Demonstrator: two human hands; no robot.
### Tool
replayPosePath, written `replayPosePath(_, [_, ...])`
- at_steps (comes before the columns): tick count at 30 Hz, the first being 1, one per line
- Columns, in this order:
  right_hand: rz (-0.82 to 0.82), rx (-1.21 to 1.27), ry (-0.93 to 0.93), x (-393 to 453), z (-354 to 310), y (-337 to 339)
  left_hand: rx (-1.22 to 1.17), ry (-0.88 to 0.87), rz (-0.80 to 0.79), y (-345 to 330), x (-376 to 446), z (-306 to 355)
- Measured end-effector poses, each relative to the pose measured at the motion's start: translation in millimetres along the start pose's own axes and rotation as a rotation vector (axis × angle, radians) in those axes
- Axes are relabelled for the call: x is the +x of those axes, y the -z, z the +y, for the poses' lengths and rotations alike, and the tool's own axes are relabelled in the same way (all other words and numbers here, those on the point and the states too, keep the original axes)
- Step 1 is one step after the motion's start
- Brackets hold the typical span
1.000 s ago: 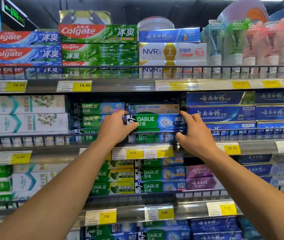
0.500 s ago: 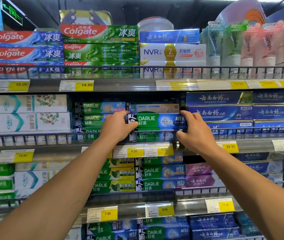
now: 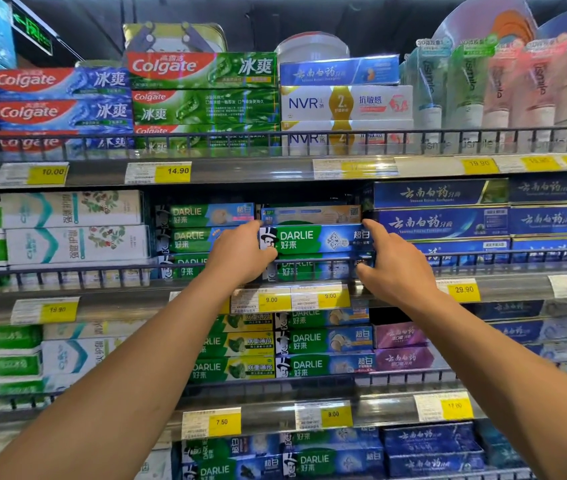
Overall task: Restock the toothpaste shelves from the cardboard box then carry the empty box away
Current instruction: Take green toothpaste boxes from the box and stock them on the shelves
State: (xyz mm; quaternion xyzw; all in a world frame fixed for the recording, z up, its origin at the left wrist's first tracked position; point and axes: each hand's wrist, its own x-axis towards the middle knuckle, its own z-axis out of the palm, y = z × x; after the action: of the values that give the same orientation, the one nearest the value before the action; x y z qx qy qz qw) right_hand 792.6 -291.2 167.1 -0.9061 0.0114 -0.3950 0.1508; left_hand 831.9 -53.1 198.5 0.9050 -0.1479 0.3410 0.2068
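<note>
Four tiers of grey metal shelving (image 3: 108, 174), each fronted by a low wire rail, are being shown packed with long cardboard toothpaste cartons. On the top tier, three red-and-blue Colgate cartons (image 3: 62, 112) are being stacked beside three red-and-green Colgate cartons (image 3: 204, 98), with two white NVR cartons (image 3: 346, 102) under one blue carton to their right. On the second tier, a green-and-blue Darlie carton (image 3: 316, 239) is being held at the front of the middle stack, just above the wire rail; one more Darlie carton is lying beneath it and a pale orange-and-blue carton (image 3: 309, 213) above it. Three green Darlie cartons (image 3: 192, 237) are being stacked just to its left, and dark blue cartons (image 3: 441, 221) just to its right.

The carton's left end is being gripped by the left hand (image 3: 242, 254), thumb curled onto the front face and fingers over the top edge. Its right end is being gripped by the right hand (image 3: 394, 268), fingers reaching over the top corner and thumb tucked below near the rail. Yellow price tags (image 3: 173, 172) are being displayed along each shelf edge. The cardboard supply box is not being shown.
</note>
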Motion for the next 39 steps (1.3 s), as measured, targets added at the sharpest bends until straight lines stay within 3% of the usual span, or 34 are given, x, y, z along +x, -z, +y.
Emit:
replayPosePath(25, [-0.029, 0.013, 0.012, 3, 8, 3, -0.140, 0.060, 0.133, -8, 3, -3])
replayPosePath(39, [-0.051, 0.028, -0.032, 2, 4, 6, -0.193, 0.036, 0.085, -4, 5, -5])
